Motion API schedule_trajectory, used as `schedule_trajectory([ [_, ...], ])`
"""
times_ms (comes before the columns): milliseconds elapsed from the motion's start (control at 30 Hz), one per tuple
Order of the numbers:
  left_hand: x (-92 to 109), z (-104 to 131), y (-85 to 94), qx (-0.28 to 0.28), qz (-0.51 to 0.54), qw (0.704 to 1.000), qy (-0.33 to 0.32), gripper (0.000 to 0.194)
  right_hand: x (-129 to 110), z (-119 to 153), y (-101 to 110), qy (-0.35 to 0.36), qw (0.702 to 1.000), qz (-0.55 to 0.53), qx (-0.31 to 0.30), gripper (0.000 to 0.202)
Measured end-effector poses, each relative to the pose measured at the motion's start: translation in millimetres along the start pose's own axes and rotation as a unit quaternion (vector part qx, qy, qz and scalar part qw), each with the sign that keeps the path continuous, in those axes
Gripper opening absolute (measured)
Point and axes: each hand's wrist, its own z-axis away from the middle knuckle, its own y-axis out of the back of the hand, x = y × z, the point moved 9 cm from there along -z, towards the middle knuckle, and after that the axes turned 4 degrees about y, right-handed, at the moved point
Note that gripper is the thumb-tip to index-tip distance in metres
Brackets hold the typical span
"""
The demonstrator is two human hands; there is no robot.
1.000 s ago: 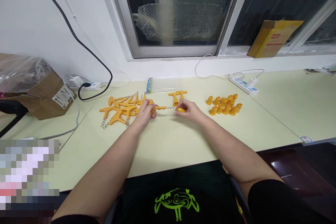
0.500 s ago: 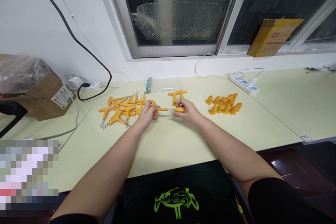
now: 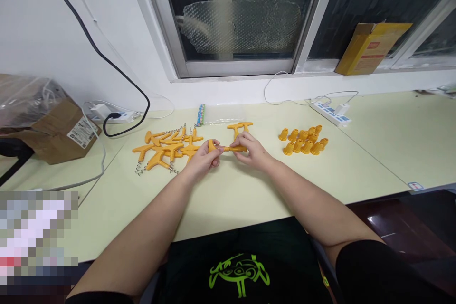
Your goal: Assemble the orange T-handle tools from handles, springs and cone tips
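Observation:
My left hand [image 3: 205, 157] is closed around the handle of a yellow T-handled corkscrew [image 3: 211, 144], whose shaft points to the right. My right hand [image 3: 251, 151] pinches a yellow plastic cap [image 3: 241, 149], which covers the corkscrew's metal spiral and meets the end of its shaft. Left of my hands lies a pile of yellow corkscrews [image 3: 160, 153] with bare spirals. Just behind my right hand are two capped-looking yellow corkscrews [image 3: 245, 125], partly hidden by the fingers. Several loose yellow caps [image 3: 299, 145] stand upright to the right.
A clear plastic bag [image 3: 224, 115] lies at the back of the pale table [image 3: 228, 199]. Power strips sit at the back right [image 3: 329, 113] and back left [image 3: 124, 117]. An opened cardboard box [image 3: 64, 128] stands at the far left, near a hanging black cable [image 3: 96, 50].
The cap has come left over the corkscrew's spiral, which showed bare between my hands before. Both hands keep their grip, and the loose pieces stay in place.

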Motion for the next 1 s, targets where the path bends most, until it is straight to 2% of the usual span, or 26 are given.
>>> schedule_trajectory([
  [133,8,4,-1.8,-0.014,-0.029,0.999,-0.040,0.050,7,1,2,-0.015,0.999,-0.035,0.017,0.021],
  [333,24,7,-0.5,0.004,-0.102,0.986,-0.133,0.052,26,5,-11,-0.154,0.970,-0.186,0.002,0.030],
  [500,32,12,0.5,0.027,-0.121,0.980,-0.155,0.052,28,7,-19,-0.202,0.944,-0.262,0.001,0.036],
  [633,37,19,-3.9,0.032,-0.152,0.974,-0.166,0.052,28,10,-29,-0.245,0.920,-0.302,-0.041,0.035],
  [767,40,24,-7.4,0.036,-0.191,0.965,-0.175,0.051,28,17,-43,-0.328,0.871,-0.355,-0.084,0.040],
  [900,41,26,-11.6,0.016,-0.218,0.958,-0.188,0.049,32,30,-52,-0.428,0.815,-0.379,-0.090,0.033],
  [967,40,24,-12.7,0.003,-0.217,0.958,-0.187,0.047,33,31,-51,-0.429,0.816,-0.376,-0.089,0.033],
  [1000,39,22,-11.9,0.001,-0.209,0.961,-0.182,0.047,32,28,-47,-0.406,0.833,-0.368,-0.080,0.034],
])
